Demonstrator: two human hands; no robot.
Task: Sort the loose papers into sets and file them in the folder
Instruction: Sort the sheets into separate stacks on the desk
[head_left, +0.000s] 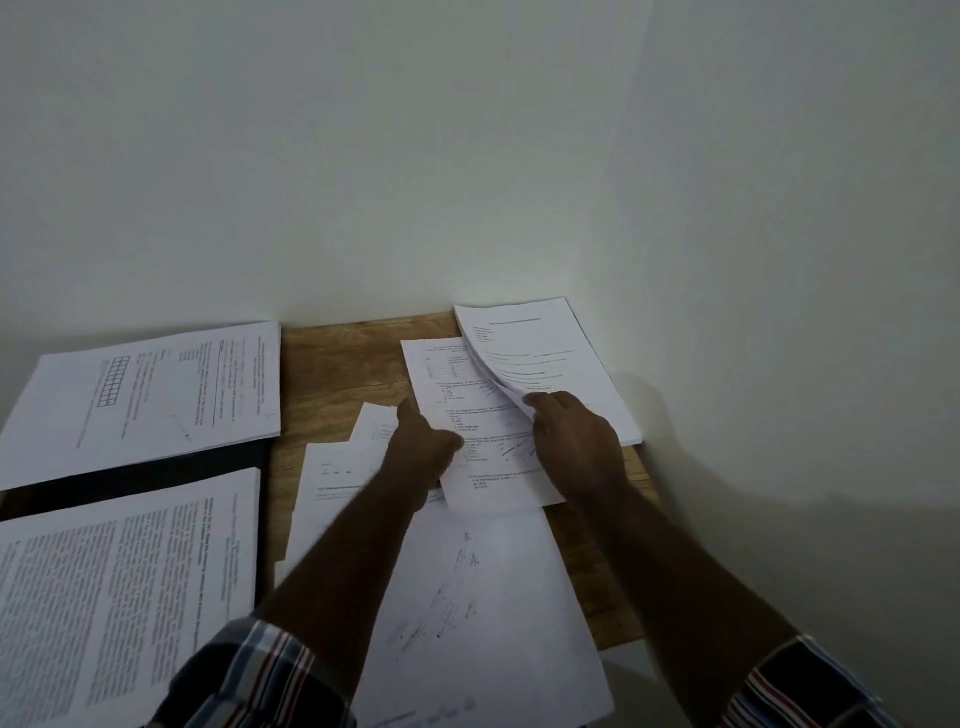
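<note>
Mid-sort — loose papers are being leafed through on a wooden desk.

Leftmost, two sorted sets are laid on an open black folder (156, 470): a sheet with a grid (150, 395) behind, a densely printed stack (119, 582) in front. Further right, unsorted loose sheets (467, 597) are spread under the forearms. A question sheet (467, 415) is held at its left edge by the left hand (423, 452), fingers curled round it; the right hand (574, 441) pinches the lifted pages of a form stack (561, 358) in the corner. The step is judged to be sorting, filing not yet begun. Next, the question sheet's matching set must be identified before it is placed.
</note>
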